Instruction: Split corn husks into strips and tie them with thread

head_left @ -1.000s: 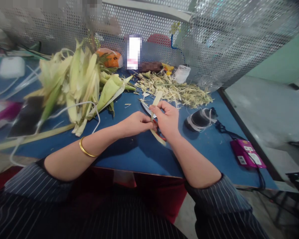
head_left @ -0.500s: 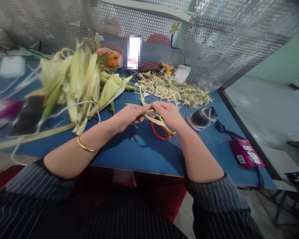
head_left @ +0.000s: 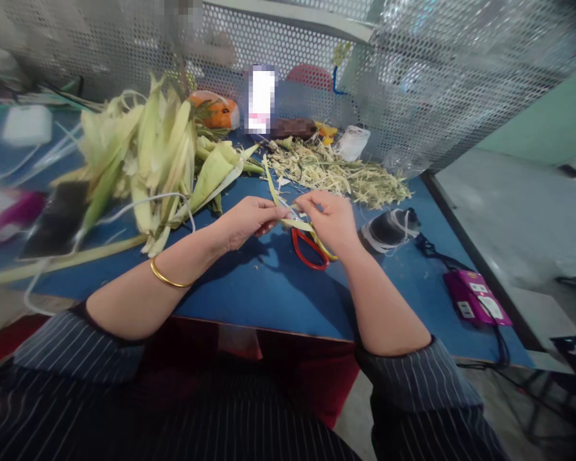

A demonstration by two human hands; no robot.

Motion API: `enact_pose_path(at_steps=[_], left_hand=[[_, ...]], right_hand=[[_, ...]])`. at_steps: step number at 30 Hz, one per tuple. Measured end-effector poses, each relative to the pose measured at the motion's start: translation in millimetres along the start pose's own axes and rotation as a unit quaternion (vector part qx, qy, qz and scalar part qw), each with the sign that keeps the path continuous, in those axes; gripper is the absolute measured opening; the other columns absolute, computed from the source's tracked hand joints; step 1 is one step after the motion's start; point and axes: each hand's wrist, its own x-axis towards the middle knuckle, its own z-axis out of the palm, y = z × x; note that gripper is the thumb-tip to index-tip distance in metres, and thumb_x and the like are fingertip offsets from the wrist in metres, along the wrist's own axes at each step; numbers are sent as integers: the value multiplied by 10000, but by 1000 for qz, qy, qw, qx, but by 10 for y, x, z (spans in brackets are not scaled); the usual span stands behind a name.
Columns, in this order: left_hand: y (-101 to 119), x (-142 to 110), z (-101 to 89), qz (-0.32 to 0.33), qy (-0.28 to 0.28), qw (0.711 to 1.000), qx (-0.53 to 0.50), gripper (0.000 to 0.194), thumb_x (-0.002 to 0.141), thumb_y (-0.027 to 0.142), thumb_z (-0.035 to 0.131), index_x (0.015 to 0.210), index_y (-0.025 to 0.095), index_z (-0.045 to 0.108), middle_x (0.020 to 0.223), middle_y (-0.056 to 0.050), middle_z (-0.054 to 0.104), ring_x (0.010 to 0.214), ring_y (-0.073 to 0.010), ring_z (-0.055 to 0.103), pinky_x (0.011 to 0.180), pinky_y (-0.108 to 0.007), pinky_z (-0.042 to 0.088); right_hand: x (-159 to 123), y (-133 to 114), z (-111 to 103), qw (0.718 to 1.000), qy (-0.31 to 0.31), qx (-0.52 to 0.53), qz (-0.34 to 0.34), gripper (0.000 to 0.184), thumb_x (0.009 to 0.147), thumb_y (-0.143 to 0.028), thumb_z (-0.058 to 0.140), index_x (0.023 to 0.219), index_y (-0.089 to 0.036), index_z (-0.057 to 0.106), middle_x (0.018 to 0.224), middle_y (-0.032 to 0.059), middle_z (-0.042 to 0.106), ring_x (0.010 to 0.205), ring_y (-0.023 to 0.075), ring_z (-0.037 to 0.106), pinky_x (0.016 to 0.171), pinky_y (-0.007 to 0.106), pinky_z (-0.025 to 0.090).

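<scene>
A pale green strip of corn husk [head_left: 270, 179] is pinched between the thumb and fingers of my left hand [head_left: 258, 216]. One end points up and away, and the other bends right toward my right hand. My right hand [head_left: 330, 214] is closed in a pinch close by, its fingertips on a small part of the husk strip; a small gap shows between the two hands. Below them, scissors [head_left: 310, 250] with one red and one yellow handle lie on the blue table, their blades partly hidden by the strip and my fingers.
Corn husks [head_left: 158, 160] are piled at left, beside a dark phone [head_left: 55, 221] and white cable. Shredded husk [head_left: 345, 173] lies at the back right. A cord-wrapped dark roll [head_left: 388, 230] and purple power strip [head_left: 477, 298] are at right; perforated mesh [head_left: 297, 38] stands behind.
My fingertips have moved slightly apart, with my right hand a little further right. The husk strip's near end has shifted and now looks shorter over the scissors, which stay in place.
</scene>
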Motion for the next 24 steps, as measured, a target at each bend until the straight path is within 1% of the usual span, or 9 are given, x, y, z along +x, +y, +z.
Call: enact_pose_path(at_steps=[3,4,5,6,8,11,13,18,24], left_hand=[[-35,41,-16,-12,31,996,-88,210,851,323,712,741,145,707,530,21,523,452,-65,439,461,-216,318],[-43,57,-21,-19,39,992,-122,207,851,340,716,789,142,719,566,7,569,484,-77,497,489,-215,372],[-47,72,-25,-28,44,987,-155,217,857,350,710,813,138,722,610,-12,616,534,-94,560,535,-223,432],[-48,85,-28,-37,46,981,-185,222,866,350,698,825,133,722,660,-34,660,593,-113,612,594,-237,482],[-45,105,-31,-36,40,971,-233,182,869,293,686,823,121,724,756,-67,718,699,-135,668,707,-262,531],[-49,119,-20,20,15,967,-255,97,822,188,713,788,100,737,803,-78,743,748,-127,673,790,-256,528],[-65,122,-5,50,5,969,-242,85,799,168,735,768,90,749,787,-77,742,743,-123,664,795,-253,521],[-109,123,31,61,12,971,-232,72,781,140,745,730,90,742,744,-59,714,632,-101,600,614,-235,477],[-124,120,41,99,-7,965,-245,103,775,136,740,694,99,689,704,-41,660,610,-121,604,528,-241,470]], right_hand=[[-32,-85,-84,977,192,-88,-38,182,925,-333,581,891,-201,701,959,86,716,947,228,634,895,388,452],[-51,-129,-105,964,236,-109,-52,199,938,-346,570,878,-200,691,947,96,706,954,231,625,900,391,445],[-71,-173,-114,959,251,-116,-67,227,955,-350,548,839,-203,676,896,91,694,919,221,619,881,381,443],[-92,-212,-110,962,236,-111,-81,258,967,-352,533,795,-204,657,833,76,679,862,205,609,848,365,440],[-124,-261,-56,983,147,-77,-77,310,970,-375,536,727,-204,622,730,36,637,746,170,574,760,330,419],[-144,-254,89,1000,-11,3,15,385,939,-441,570,647,-191,581,618,-9,532,615,129,467,614,296,335],[-150,-234,175,993,-63,62,78,427,915,-484,580,612,-183,569,576,-24,467,583,115,404,574,289,291],[-186,-262,253,966,-92,195,145,344,878,-452,602,700,-168,681,603,-19,536,589,112,438,586,277,328],[-180,-274,251,955,-102,258,109,276,846,-354,627,628,-192,673,728,2,592,680,126,511,668,282,401]])
